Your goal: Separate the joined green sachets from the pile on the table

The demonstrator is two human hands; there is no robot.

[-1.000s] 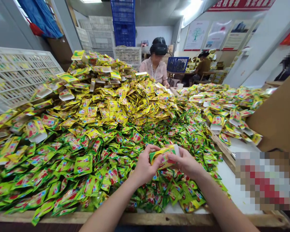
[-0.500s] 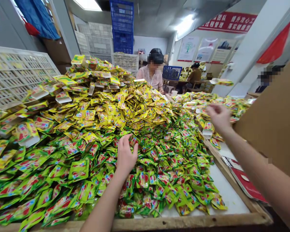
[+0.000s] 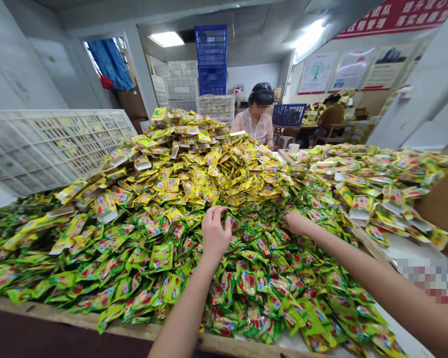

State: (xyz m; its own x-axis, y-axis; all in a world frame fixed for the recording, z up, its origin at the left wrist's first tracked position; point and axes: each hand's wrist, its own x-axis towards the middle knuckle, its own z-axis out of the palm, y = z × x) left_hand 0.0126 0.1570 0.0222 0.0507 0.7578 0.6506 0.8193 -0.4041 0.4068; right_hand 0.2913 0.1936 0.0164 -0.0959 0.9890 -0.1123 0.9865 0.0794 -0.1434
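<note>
Green packets (image 3: 162, 256) with red fruit pictures cover the near part of the table, and yellow packets (image 3: 194, 184) are heaped behind them. My left hand (image 3: 215, 232) rests over the green packets near the middle, thumb and fingers apart, with nothing seen held. To its right, my right hand (image 3: 294, 223) reaches down into the green packets; its fingertips are partly hidden, so what they hold cannot be made out. Small yellow boxes (image 3: 106, 206) with open white flaps lie on the left of the pile.
A white crate (image 3: 59, 149) leans at the left. More boxes (image 3: 362, 205) lie beyond a wooden divider (image 3: 366, 238) on the right, near cardboard (image 3: 442, 214). Across the table sits a person (image 3: 254, 122); another (image 3: 330, 117) is farther back. Blue crates (image 3: 211, 59) are stacked behind.
My right hand has moved from above the right-hand boxes down and left to the green packets. The box in the air near it is gone from there. The view has turned left.
</note>
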